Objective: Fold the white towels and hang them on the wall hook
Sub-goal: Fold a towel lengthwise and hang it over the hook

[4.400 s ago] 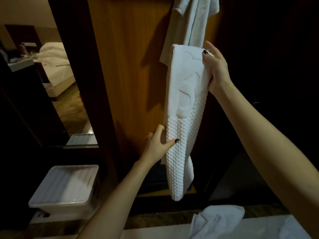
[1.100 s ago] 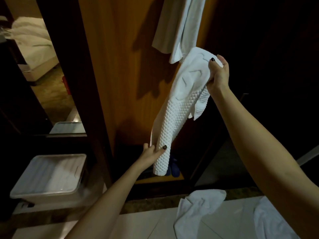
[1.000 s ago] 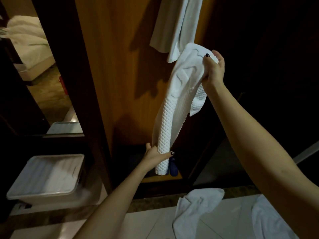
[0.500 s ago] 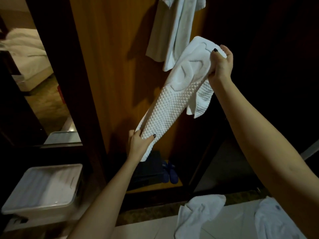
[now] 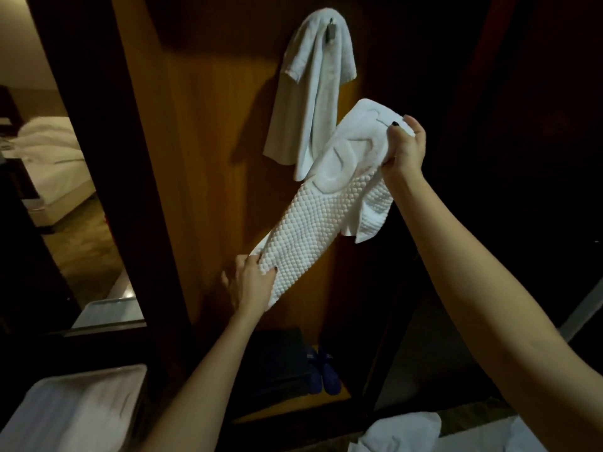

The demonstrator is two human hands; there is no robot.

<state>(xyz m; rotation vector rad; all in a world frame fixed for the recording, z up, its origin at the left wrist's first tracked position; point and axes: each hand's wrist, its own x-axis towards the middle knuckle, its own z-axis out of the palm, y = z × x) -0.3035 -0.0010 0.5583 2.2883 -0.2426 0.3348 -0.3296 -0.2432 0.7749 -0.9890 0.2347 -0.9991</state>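
**Folded towel held slantwise under the hook**

Nearest, at the bottom edge: a crumpled white cloth (image 5: 401,432) and a second cloth (image 5: 530,435) on a pale bench (image 5: 476,445). A white ribbed bin (image 5: 71,412) sits at bottom left.

The left hand (image 5: 251,285) is low and grips the bottom end of the textured towel (image 5: 310,230), fingers curled round its edge and thumb on the front. The right hand (image 5: 404,148) is raised and clamps the top end, thumb in front. The towel is in mid-air, stretched diagonally between the hands, with a loose flap hanging below the right hand.

Behind it, a plain white towel (image 5: 313,93) is draped over the metal hook (image 5: 331,32) on the wood panel (image 5: 212,158). Can't tell if the two towels touch. Blue slippers (image 5: 323,373) sit on the low shelf. Far left is a bed (image 5: 55,171) with white bedding.
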